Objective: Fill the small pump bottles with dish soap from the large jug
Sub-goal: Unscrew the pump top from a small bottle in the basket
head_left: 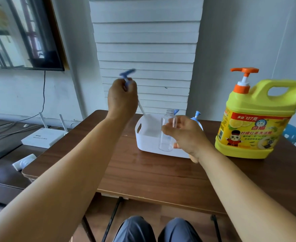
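Observation:
My right hand [187,137] grips a small clear bottle [167,131], upright, empty and with its neck uncovered, just in front of the white basket [147,138]. My left hand [122,100] is raised above the basket's left end, closed on a blue pump head [127,74] whose white dip tube [142,109] hangs down toward the basket. Two more blue pump tops [176,111] [197,114] stick up from the basket behind my right hand. The large yellow dish soap jug [253,119] with an orange pump [245,74] stands at the right on the wooden table [152,173].
A white router [42,137] and a power strip [24,162] lie on a low dark cabinet to the left of the table. A stack of white boards [145,49] leans on the wall behind. My knees [154,229] show below the table's front edge.

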Demonstrator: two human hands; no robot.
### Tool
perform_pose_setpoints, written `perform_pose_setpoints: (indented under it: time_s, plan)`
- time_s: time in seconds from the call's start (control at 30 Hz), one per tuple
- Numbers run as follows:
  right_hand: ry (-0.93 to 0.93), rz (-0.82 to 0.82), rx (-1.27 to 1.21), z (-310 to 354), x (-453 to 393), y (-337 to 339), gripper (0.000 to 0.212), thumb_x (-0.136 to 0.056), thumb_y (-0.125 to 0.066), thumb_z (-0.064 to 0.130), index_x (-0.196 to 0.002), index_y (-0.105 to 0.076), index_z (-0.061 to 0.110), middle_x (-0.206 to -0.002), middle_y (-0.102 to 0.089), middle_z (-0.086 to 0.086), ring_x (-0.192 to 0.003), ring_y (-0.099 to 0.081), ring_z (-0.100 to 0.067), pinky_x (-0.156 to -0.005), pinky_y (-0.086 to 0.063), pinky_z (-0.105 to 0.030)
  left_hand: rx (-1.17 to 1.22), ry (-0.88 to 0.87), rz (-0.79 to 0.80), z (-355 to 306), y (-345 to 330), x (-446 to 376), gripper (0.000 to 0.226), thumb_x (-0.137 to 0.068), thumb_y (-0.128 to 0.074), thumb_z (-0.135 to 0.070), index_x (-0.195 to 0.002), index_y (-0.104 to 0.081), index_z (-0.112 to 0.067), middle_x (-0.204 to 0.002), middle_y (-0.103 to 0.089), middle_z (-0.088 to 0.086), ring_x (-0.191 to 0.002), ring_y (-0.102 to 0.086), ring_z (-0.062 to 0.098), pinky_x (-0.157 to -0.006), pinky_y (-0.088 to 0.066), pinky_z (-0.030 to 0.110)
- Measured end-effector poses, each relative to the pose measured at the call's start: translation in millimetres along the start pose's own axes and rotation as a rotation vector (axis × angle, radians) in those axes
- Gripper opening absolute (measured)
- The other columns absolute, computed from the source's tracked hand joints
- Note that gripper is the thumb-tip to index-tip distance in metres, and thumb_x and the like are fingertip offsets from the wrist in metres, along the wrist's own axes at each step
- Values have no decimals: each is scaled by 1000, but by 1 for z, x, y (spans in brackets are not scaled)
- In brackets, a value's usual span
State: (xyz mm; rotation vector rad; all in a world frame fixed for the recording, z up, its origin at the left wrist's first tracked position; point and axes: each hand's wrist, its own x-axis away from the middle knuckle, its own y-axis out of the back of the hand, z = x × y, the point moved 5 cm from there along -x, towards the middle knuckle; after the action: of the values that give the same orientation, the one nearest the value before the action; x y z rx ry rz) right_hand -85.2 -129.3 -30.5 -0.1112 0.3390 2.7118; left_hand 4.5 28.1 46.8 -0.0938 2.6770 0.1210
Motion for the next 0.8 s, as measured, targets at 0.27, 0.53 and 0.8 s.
perform_pose_setpoints:
  time_s: [0.27, 0.53, 0.8]
  plan:
    - [25, -94, 31, 7, -2, 2, 31, -78, -69, 28, -105, -59, 16, -99, -63, -2, -87, -60, -16, -79, -53, -40, -497, 267, 324, 65, 13, 27, 25, -82, -47, -8, -58, -51, -12, -53, -51, 0, -50, -47, 19, -46, -34, 23]
    - [74, -66, 63, 18, 2, -12, 14, -79, -70, 25, -85, -58, 23, -93, -65, 1, -87, -61, -15, -89, -53, -43, -662, 446, 487, 117, 10, 51, 15, -76, -56, -12, -79, -64, 0, -57, -59, 8, -54, -58, 25, -63, -53, 30]
    - [78, -51, 74, 14, -1, -10, 25, -79, -71, 24, -99, -58, 18, -93, -64, 4, -89, -60, -16, -81, -51, -36, -789, 286, 484, 112, 5, 47, 22, -75, -52, -21, -59, -55, -7, -62, -59, 4, -57, -51, 21, -47, -34, 26]
